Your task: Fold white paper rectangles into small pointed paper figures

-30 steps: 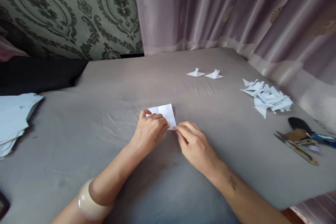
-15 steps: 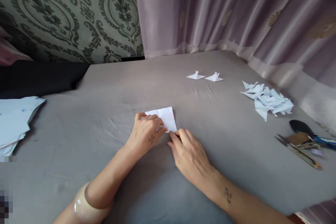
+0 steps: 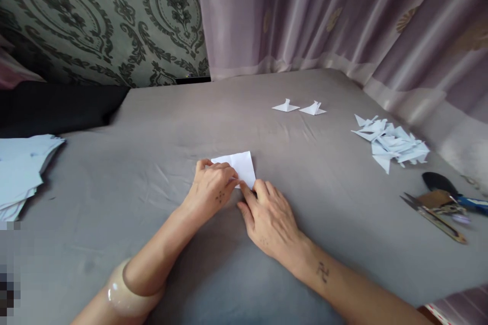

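Note:
A small folded piece of white paper (image 3: 244, 166) lies on the grey cloth surface in front of me. My left hand (image 3: 213, 180) covers its left part, fingers curled over it and thumb at the near edge. From the right, my right hand (image 3: 269, 213) touches the paper's near edge with its index fingertip, close to the left thumb. The right thumb is spread apart below, and the other fingers rest by the paper's right corner. The left part of the paper is hidden under my left hand.
Two folded paper birds (image 3: 313, 108) stand farther back. On the right lie a heap of folded paper pieces (image 3: 398, 143), scissors (image 3: 434, 218) and a blue-handled tool (image 3: 473, 203). A stack of white paper (image 3: 23, 170) and black cloth (image 3: 57, 110) are at the left.
My right index fingertip has slid left along the paper's near edge toward the left thumb, and the right thumb has spread away. The left hand keeps its place on the paper.

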Demonstrator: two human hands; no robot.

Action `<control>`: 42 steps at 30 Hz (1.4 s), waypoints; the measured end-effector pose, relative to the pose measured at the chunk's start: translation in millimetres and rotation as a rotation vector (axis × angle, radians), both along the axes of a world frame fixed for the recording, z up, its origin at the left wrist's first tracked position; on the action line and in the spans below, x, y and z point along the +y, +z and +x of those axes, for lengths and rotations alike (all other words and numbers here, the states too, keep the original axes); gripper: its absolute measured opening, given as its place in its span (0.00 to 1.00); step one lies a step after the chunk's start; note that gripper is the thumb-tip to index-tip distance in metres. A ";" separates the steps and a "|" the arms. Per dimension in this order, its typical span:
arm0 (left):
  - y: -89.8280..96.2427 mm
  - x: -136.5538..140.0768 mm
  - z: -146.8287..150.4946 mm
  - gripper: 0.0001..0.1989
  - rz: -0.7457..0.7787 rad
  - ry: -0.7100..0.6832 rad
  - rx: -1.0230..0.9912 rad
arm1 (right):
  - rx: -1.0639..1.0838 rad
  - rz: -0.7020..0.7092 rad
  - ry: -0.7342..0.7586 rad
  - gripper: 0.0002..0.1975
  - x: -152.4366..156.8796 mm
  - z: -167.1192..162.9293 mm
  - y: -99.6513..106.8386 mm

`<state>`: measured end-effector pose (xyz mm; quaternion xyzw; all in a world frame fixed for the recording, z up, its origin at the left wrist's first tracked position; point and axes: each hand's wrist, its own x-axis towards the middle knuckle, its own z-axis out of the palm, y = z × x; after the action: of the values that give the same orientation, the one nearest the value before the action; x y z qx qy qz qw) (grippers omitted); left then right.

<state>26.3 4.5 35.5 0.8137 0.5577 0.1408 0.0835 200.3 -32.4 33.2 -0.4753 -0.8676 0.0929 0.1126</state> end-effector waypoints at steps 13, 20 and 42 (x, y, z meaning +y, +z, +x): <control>3.7 -5.7 -1.3 0.06 -0.006 -0.011 0.010 | 0.029 0.065 -0.058 0.11 -4.9 16.8 -2.6; -7.3 -13.9 -1.1 0.10 0.229 -0.083 -0.026 | 0.242 0.175 -0.098 0.09 9.1 31.0 -0.9; -12.7 -62.8 -25.3 0.14 0.239 0.036 0.025 | -0.312 0.396 0.306 0.13 17.7 -11.5 7.0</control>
<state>1.1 -58.3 22.8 0.8094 0.5525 0.1977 -0.0237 188.9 -14.6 40.2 -0.3163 -0.9373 -0.1365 0.0532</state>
